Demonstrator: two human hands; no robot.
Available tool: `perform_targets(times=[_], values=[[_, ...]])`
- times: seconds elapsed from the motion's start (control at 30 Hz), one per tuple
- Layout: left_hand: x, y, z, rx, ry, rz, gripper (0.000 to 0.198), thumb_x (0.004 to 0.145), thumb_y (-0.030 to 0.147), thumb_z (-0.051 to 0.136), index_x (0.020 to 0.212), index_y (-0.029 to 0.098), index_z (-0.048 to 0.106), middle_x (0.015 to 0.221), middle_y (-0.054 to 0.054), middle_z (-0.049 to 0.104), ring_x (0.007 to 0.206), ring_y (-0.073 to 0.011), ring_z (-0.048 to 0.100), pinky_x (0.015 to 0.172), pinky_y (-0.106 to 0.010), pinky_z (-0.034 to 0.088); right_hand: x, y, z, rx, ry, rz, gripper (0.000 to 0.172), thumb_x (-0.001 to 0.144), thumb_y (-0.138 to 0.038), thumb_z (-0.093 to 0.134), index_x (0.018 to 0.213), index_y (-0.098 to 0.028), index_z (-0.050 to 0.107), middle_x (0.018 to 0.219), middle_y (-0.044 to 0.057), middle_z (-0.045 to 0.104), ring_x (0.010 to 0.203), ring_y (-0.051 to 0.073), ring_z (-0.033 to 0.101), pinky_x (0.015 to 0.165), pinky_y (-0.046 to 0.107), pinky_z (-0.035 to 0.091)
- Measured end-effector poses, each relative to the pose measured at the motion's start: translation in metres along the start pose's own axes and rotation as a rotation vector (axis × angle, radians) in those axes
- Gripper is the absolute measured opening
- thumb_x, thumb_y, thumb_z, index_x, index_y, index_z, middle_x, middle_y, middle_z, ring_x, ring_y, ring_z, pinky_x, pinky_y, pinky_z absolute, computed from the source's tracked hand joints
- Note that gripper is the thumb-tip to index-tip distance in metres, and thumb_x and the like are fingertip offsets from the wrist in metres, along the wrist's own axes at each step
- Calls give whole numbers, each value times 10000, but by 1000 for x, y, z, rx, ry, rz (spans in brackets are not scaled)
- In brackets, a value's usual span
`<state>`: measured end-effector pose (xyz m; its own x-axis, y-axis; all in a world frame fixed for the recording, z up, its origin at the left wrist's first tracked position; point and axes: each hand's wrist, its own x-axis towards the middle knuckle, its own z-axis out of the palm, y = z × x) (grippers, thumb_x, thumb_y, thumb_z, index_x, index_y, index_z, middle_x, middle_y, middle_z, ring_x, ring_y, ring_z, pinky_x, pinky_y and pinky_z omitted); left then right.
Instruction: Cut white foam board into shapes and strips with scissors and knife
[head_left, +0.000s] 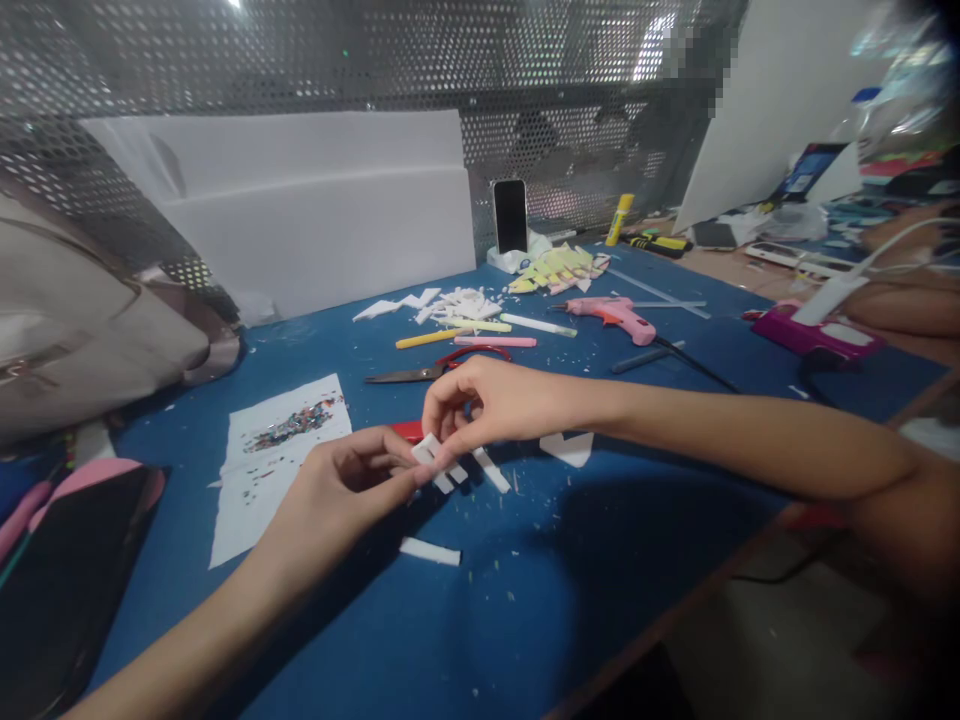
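Between the fingertips of both hands is a small white foam piece point(429, 448) with short prongs, held just above the blue table. My left hand point(360, 470) pinches it from the left, thumb and fingers closed. From the right, my right hand point(480, 405) grips its other side, and my fingers hide part of it. A white strip point(491, 470) lies beside my right fingers, and another white strip point(431, 551) lies nearer to me. Partly hidden behind my hands is a red object point(407, 431). Scissors point(405, 376) with red handles lie just beyond.
White scraps point(465, 304), a pink marker point(495, 342) and a pink glue gun point(611, 315) lie farther back. A phone point(511, 215) stands upright. On the left are paper with glitter point(292, 425) and a dark phone-like slab point(75, 590). Right: a purple power strip point(817, 335), another person's arm point(907, 312).
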<state>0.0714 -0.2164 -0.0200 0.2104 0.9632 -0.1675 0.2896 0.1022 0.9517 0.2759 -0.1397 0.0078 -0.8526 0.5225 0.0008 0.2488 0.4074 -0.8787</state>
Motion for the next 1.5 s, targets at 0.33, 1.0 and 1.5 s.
perform_targets(times=[0.33,1.0,1.5], values=[[-2,3,-1,-5,6,15,184,816,329,690,718,201,601,759,6,702,682,-115,615,626,-232,454,0,2,-18,-51,-51,37,162,806,-229,713,904,-130,628,845,37,691,761,121,643,684,248,489],[-3,3,6,-213,-118,-27,221,821,344,723,897,175,604,696,-10,707,518,-94,593,457,-174,470,-9,-15,11,-512,237,-243,83,922,-207,597,860,-169,637,893,8,608,866,138,545,701,251,355],[2,-3,-3,-449,42,34,135,788,299,772,870,205,721,792,-17,761,737,-122,725,547,-100,514,-9,-15,8,-666,406,-531,192,1006,-243,462,896,-135,577,912,49,587,859,143,515,776,271,412]])
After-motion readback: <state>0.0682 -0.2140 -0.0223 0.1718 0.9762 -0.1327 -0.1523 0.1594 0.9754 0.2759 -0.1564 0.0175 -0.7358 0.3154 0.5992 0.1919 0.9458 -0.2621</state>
